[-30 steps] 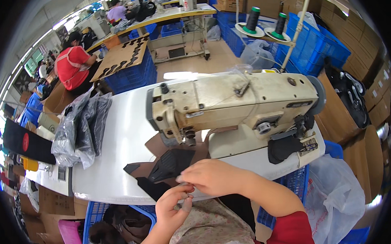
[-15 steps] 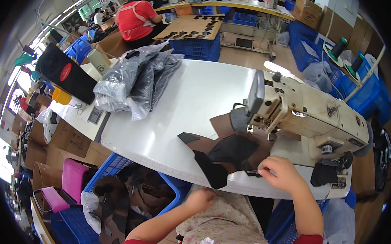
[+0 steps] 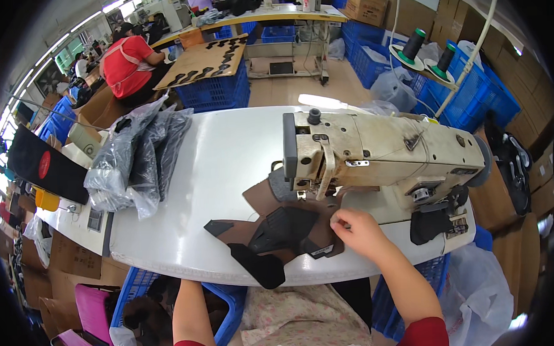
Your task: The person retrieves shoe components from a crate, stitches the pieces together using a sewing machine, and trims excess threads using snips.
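My right hand (image 3: 358, 229) is over the table by the right edge of a brown and black sewn piece. Its thumb and forefinger are pinched together, and what they hold, if anything, is too small to make out. The sewn piece (image 3: 281, 230) lies flat, made of several joined panels, with a grey patch under the head of the sewing machine (image 3: 375, 153). A black flap (image 3: 256, 266) of it reaches the table's front edge. My left forearm (image 3: 192, 309) passes under that edge above a blue basket (image 3: 234, 314); the left hand itself is hidden.
Plastic-wrapped dark goods (image 3: 137, 157) lie on the table's (image 3: 217, 151) left part. Green-based thread cones (image 3: 412, 46) stand behind the machine. Blue crates (image 3: 214, 89) hold up a cardboard sheet (image 3: 201, 62) of small dark pieces. A person in red (image 3: 125, 62) sits at the far left.
My left hand has gone from the apron front to below the table edge on the left. My right hand stays pinched beside the sewn piece. The whole view has turned rightward.
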`<act>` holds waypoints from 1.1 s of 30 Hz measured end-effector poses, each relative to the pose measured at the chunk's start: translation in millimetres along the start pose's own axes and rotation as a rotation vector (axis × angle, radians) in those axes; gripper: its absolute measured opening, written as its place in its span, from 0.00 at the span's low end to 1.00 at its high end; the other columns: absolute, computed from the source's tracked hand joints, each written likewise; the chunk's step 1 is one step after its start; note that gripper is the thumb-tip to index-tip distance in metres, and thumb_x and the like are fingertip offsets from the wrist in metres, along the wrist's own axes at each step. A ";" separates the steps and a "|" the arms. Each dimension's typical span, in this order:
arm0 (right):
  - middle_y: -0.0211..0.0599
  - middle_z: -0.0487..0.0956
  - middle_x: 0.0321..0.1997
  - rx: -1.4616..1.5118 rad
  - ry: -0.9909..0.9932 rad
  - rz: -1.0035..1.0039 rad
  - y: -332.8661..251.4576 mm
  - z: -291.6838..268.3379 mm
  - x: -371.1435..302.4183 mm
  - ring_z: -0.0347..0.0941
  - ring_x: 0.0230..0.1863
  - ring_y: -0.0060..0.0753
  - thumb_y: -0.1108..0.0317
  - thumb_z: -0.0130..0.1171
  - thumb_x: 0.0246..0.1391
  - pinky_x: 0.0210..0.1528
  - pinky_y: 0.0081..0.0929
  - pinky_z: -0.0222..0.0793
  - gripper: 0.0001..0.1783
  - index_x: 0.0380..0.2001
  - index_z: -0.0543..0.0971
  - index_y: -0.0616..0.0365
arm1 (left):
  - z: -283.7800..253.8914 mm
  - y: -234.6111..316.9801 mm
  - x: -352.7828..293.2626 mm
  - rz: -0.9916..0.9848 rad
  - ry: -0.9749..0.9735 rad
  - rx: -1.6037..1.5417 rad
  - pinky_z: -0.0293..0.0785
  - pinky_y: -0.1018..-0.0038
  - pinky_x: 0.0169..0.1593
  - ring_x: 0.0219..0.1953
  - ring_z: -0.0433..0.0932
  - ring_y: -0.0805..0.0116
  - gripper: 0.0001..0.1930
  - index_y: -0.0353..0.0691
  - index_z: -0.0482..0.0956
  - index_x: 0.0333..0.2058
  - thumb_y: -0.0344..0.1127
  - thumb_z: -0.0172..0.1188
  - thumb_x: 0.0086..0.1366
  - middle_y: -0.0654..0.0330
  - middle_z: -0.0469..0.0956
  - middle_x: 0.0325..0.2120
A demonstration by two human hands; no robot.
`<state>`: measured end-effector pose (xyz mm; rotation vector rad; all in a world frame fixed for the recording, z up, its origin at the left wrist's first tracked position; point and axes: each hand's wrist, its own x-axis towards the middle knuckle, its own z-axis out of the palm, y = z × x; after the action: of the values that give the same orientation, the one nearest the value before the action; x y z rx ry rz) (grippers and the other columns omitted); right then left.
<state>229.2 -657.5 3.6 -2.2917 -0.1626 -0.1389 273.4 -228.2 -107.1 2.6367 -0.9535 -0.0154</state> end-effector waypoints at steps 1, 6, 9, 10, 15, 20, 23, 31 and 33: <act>0.40 0.76 0.25 -0.001 -0.001 0.010 3.7 2.0 3.5 0.74 0.28 0.44 0.68 0.59 0.49 0.31 0.36 0.68 0.05 0.27 0.75 0.57 | -1.9 3.3 1.1 0.004 -0.002 0.017 0.74 0.63 0.47 0.43 0.78 0.53 0.19 0.43 0.80 0.42 0.42 0.62 0.52 0.53 0.79 0.40; 0.42 0.75 0.23 -0.030 0.146 0.132 6.5 18.6 28.6 0.73 0.25 0.47 0.67 0.60 0.45 0.28 0.38 0.68 0.07 0.23 0.75 0.59 | 4.3 38.6 20.4 0.007 -0.028 0.108 0.74 0.63 0.46 0.42 0.79 0.54 0.19 0.43 0.80 0.42 0.43 0.63 0.51 0.53 0.80 0.38; 0.42 0.75 0.21 -0.057 0.169 0.164 -7.6 24.1 41.8 0.73 0.25 0.48 0.66 0.62 0.41 0.28 0.40 0.67 0.09 0.21 0.74 0.60 | 14.9 63.9 -24.2 -0.016 -0.057 0.167 0.75 0.62 0.45 0.42 0.79 0.54 0.20 0.43 0.80 0.43 0.43 0.64 0.51 0.53 0.80 0.37; 0.42 0.75 0.21 -0.095 0.205 0.167 -8.6 25.0 43.2 0.73 0.25 0.49 0.66 0.62 0.40 0.28 0.40 0.67 0.10 0.21 0.74 0.60 | -3.0 82.0 -23.5 -0.143 -0.479 0.030 0.74 0.62 0.45 0.40 0.79 0.52 0.20 0.44 0.80 0.44 0.44 0.62 0.53 0.52 0.80 0.36; 0.44 0.77 0.23 -0.228 0.294 0.245 -14.3 38.7 48.5 0.76 0.28 0.50 0.60 0.63 0.44 0.31 0.41 0.71 0.13 0.20 0.76 0.58 | -128.5 157.7 33.9 -0.096 -0.916 -0.820 0.75 0.69 0.36 0.32 0.79 0.60 0.14 0.43 0.82 0.39 0.43 0.62 0.57 0.57 0.80 0.28; 0.49 0.77 0.22 -0.022 0.345 0.232 1.5 53.2 53.9 0.76 0.27 0.53 0.59 0.63 0.44 0.31 0.42 0.72 0.16 0.21 0.76 0.62 | -141.9 152.3 109.4 -0.163 -0.227 -0.541 0.71 0.74 0.32 0.27 0.76 0.70 0.08 0.37 0.82 0.32 0.35 0.62 0.56 0.59 0.78 0.24; 0.50 0.77 0.21 0.145 0.324 0.290 12.8 66.6 59.8 0.76 0.27 0.53 0.60 0.62 0.44 0.30 0.42 0.71 0.15 0.22 0.77 0.62 | -123.5 142.1 161.5 -0.204 -0.145 -0.528 0.68 0.77 0.32 0.25 0.72 0.76 0.07 0.35 0.81 0.30 0.33 0.62 0.55 0.60 0.77 0.23; 0.45 0.76 0.17 0.324 0.365 0.321 6.6 68.2 65.6 0.76 0.23 0.49 0.64 0.60 0.43 0.29 0.39 0.71 0.11 0.24 0.77 0.62 | -71.2 125.8 229.4 -0.549 -0.264 -1.039 0.71 0.80 0.34 0.30 0.76 0.75 0.09 0.34 0.80 0.36 0.29 0.60 0.56 0.62 0.79 0.27; 0.46 0.77 0.18 0.355 0.361 0.333 7.0 68.5 64.8 0.76 0.24 0.49 0.65 0.61 0.43 0.29 0.39 0.70 0.11 0.25 0.77 0.62 | -62.1 128.1 233.8 -0.548 -0.269 -1.039 0.71 0.80 0.34 0.29 0.76 0.75 0.09 0.34 0.80 0.36 0.30 0.61 0.56 0.62 0.79 0.28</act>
<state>297.5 -606.1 -37.0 -1.8726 0.3528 -0.3194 382.9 -446.9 15.9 1.8187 -0.1321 -0.7792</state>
